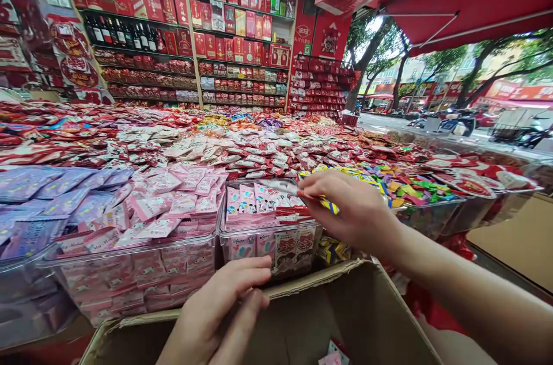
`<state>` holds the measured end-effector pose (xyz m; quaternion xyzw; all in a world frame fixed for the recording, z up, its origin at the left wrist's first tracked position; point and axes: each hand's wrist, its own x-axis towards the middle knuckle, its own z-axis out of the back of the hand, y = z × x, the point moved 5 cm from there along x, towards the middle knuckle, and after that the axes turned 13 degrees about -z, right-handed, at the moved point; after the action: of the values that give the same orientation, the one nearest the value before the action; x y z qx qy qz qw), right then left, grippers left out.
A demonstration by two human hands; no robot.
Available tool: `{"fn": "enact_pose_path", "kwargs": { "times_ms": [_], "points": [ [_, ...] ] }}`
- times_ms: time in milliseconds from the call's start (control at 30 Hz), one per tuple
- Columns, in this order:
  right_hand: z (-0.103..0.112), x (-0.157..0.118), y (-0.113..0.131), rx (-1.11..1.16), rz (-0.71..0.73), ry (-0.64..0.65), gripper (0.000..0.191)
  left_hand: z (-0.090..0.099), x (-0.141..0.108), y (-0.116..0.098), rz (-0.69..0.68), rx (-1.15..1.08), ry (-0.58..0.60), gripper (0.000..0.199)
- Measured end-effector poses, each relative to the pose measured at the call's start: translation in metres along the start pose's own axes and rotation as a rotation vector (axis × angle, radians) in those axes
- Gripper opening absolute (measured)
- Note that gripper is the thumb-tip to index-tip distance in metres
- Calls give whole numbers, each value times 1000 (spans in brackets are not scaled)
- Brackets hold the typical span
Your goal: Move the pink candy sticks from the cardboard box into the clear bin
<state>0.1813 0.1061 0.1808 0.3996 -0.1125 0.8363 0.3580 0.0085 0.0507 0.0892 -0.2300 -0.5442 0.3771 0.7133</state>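
Observation:
My right hand [348, 204] reaches over the front bins with its fingers pinched on a small candy packet [283, 185], white and blurred by motion. Below it is a clear plastic bin [220, 234] in which pink Disney candy packets [248, 198] stand upright beside red and white ones [291, 212]. My left hand [216, 310] is above the near edge of a cardboard box [345, 307]. Its fingers are curled together, and whatever they may hold is hidden. A few pink and white packets [332, 356] lie at the bottom of the box.
Left of the Disney bin are bins of pink My Melody packets [158, 204] and purple packets [56, 204]. Yellow and blue packets [337, 172] lie just beyond my right hand. Heaps of wrapped sweets [242, 146] spread behind, up to shelves [196, 65] of red boxes and bottles.

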Motion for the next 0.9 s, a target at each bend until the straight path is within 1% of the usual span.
{"fn": "enact_pose_path", "kwargs": {
  "times_ms": [67, 100, 167, 233, 333, 500, 567, 600, 667, 767, 900],
  "points": [
    [-25, 15, -24, -161, -18, 130, 14, -5, 4, 13, -50, 62, 142, 18],
    [-38, 20, -34, -257, -15, 202, 17, -6, 6, 18, -66, 81, 195, 18],
    [-58, 25, -49, -438, 2, 320, 19, -8, 8, 25, -69, 88, 263, 20],
    [-70, 26, -56, -550, 27, 393, 19, -9, 8, 29, -48, 82, 303, 20],
    [-79, 25, -61, -608, 36, 491, 17, -12, 6, 30, -30, 110, 352, 16],
    [-87, 24, -61, -659, 33, 768, 20, -14, 6, 31, -28, 148, 388, 15],
    [-86, 27, -58, -680, -39, 876, 22, -14, 6, 31, -28, 153, 394, 16],
    [-84, 29, -56, -679, -88, 908, 24, -14, 7, 31, -27, 155, 392, 16],
    [-82, 36, -49, -642, -162, 926, 28, -13, 8, 30, -22, 157, 385, 15],
    [-86, 44, -43, -603, -200, 940, 31, -13, 8, 29, -23, 145, 358, 15],
    [-102, 45, -54, -638, -244, 1007, 28, -13, 8, 29, -62, 124, 274, 15]
  ]
}}
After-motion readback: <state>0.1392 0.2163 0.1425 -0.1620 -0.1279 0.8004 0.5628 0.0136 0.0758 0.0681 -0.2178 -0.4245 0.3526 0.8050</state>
